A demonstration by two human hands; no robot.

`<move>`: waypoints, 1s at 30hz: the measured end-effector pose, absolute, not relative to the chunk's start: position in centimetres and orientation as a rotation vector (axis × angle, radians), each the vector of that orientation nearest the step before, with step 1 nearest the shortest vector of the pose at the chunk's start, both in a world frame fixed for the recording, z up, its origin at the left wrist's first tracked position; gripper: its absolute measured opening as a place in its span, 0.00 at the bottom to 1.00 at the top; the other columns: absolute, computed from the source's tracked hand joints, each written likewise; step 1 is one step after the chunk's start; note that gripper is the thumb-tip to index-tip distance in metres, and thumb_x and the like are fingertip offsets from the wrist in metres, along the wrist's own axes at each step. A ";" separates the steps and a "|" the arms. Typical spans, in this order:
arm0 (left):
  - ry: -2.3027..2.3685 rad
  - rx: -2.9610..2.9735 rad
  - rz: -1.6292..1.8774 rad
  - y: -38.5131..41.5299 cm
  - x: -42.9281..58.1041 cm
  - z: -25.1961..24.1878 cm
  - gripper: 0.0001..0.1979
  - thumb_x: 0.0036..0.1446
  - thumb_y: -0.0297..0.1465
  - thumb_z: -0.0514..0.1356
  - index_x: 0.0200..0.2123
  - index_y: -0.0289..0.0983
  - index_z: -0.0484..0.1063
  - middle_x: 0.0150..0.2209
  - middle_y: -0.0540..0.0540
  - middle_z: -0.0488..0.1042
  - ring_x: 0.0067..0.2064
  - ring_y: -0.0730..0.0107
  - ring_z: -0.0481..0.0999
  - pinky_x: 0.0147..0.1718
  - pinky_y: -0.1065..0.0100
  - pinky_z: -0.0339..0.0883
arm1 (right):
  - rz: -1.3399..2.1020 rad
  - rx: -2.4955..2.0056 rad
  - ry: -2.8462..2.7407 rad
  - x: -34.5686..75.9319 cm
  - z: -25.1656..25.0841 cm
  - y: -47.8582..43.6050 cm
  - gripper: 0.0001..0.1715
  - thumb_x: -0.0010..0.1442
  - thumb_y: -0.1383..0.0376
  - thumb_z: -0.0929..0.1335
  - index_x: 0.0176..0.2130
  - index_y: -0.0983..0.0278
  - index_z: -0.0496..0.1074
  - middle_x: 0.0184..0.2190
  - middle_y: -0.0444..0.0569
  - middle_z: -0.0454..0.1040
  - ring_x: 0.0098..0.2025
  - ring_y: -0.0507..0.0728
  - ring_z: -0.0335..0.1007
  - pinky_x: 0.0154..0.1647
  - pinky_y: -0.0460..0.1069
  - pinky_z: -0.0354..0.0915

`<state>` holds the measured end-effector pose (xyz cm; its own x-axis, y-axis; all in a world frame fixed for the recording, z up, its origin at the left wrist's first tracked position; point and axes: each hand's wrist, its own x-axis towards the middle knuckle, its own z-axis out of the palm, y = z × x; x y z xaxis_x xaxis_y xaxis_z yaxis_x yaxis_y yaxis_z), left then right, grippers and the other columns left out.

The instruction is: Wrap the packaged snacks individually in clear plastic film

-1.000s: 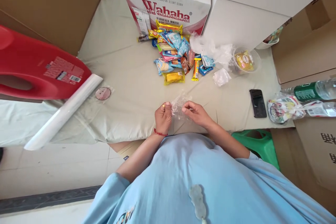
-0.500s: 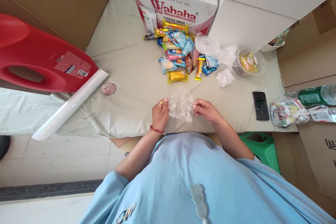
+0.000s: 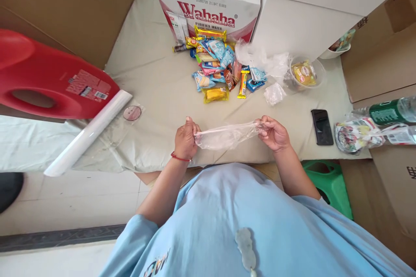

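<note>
Head-worn camera, one: looks forward and down, from close above, over blue shirt (image 3: pixel 201 225) and cloth-covered table (image 3: pixel 156 73).

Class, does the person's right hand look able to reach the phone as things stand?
Probably yes: only cloth shows between the right hand and the phone, though that hand holds one end of the clear plastic.
</note>
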<state>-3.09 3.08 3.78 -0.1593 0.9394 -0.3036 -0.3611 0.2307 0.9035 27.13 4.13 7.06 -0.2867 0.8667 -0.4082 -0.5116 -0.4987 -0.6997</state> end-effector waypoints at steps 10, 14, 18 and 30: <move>1.433 0.728 1.288 3.0 -1.9 4.4 0.36 0.61 0.62 0.57 0.15 0.41 0.57 0.14 0.51 0.62 0.16 0.75 0.57 0.17 0.66 0.50 | 1.578 -1.388 -0.585 24.5 5.3 3.1 0.29 0.54 0.41 0.76 0.39 0.59 0.69 0.37 0.45 0.77 0.31 0.51 0.75 0.27 0.45 0.73; 1.486 0.910 1.298 1.8 -0.8 4.1 0.33 0.66 0.58 0.54 0.17 0.41 0.61 0.16 0.50 0.64 0.20 0.73 0.60 0.21 0.66 0.55 | 1.641 -1.528 -0.799 21.7 4.3 1.7 0.31 0.52 0.41 0.76 0.43 0.58 0.69 0.35 0.45 0.75 0.32 0.54 0.73 0.23 0.46 0.68; 1.321 1.069 1.116 1.2 -0.7 4.2 0.24 0.58 0.47 0.66 0.21 0.40 0.62 0.23 0.51 0.67 0.25 0.73 0.66 0.26 0.69 0.61 | 1.646 -1.474 -0.997 19.5 3.6 1.4 0.24 0.50 0.49 0.77 0.38 0.59 0.70 0.27 0.39 0.67 0.28 0.52 0.64 0.25 0.47 0.65; 1.335 1.330 0.892 4.9 -0.8 3.6 0.14 0.51 0.39 0.69 0.40 0.39 0.78 0.42 0.44 0.78 0.37 0.68 0.75 0.35 0.67 0.68 | 1.715 -1.350 -1.151 20.4 5.0 2.4 0.22 0.50 0.49 0.77 0.35 0.61 0.73 0.24 0.37 0.65 0.25 0.50 0.59 0.25 0.47 0.61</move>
